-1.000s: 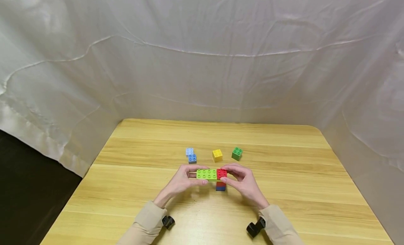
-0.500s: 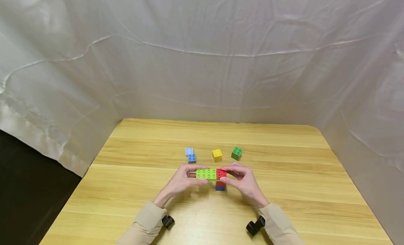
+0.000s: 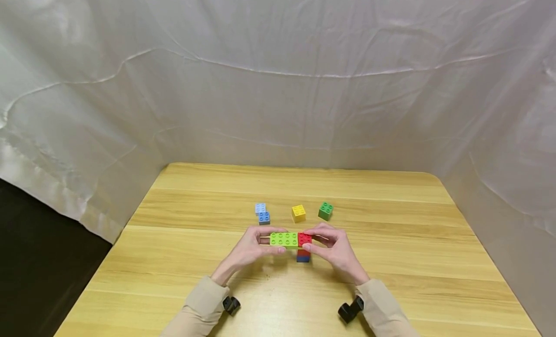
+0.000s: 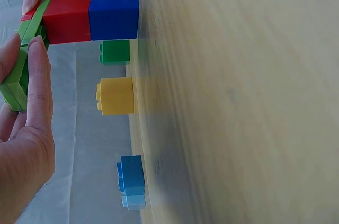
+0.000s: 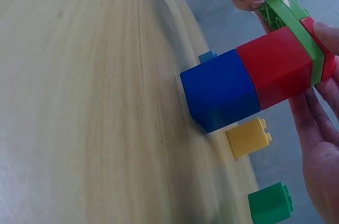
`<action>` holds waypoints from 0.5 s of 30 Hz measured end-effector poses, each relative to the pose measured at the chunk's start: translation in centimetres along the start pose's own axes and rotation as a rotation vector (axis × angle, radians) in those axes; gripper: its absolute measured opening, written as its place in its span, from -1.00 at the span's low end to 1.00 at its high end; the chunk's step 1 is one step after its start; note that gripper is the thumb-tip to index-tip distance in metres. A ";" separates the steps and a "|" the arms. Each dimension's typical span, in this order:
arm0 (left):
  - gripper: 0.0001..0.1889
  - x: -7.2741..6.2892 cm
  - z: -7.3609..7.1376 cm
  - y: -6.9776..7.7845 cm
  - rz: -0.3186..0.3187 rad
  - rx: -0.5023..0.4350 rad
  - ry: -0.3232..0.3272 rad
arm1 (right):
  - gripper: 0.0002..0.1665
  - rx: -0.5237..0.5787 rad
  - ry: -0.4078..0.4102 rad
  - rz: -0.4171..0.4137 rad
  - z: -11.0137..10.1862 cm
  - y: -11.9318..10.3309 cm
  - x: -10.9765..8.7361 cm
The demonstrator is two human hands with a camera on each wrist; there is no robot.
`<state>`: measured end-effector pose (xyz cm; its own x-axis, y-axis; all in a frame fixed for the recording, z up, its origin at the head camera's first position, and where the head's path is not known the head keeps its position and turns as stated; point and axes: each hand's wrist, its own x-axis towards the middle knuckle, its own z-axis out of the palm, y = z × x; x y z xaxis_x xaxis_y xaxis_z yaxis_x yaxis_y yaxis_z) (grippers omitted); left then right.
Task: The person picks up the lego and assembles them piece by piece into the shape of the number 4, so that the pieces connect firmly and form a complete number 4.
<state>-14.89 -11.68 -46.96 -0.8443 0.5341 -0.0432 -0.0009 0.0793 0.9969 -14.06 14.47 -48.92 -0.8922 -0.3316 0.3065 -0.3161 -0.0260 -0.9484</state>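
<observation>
We see the grips unchanged since earlier: left hand [image 3: 253, 245] pinches lime brick [image 3: 284, 239] at its 9 o'clock end, right hand [image 3: 333, 246] pinches red brick [image 3: 305, 238] at 3 o'clock.

The left hand [image 3: 251, 245] is gripping a long, studded, lime-green plastic bar [image 3: 284, 240] at its nine o'clock end. At three o'clock, the right hand [image 3: 333, 246] is pinching a small, square, studded red plastic brick [image 3: 305, 238]. Beneath that end, a red plastic block [image 5: 276, 68] is sitting on a dark-blue plastic block [image 5: 220, 90].
</observation>
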 end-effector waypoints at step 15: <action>-0.46 -0.1 0.0 0.2 0.012 0.002 -0.008 | -0.63 0.039 -0.017 0.048 -0.1 0.0 0.0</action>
<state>-14.82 -11.74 -46.80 -0.8400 0.5417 -0.0319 0.0105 0.0749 0.9971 -14.13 14.59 -48.88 -0.9004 -0.3493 0.2594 -0.2599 -0.0463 -0.9645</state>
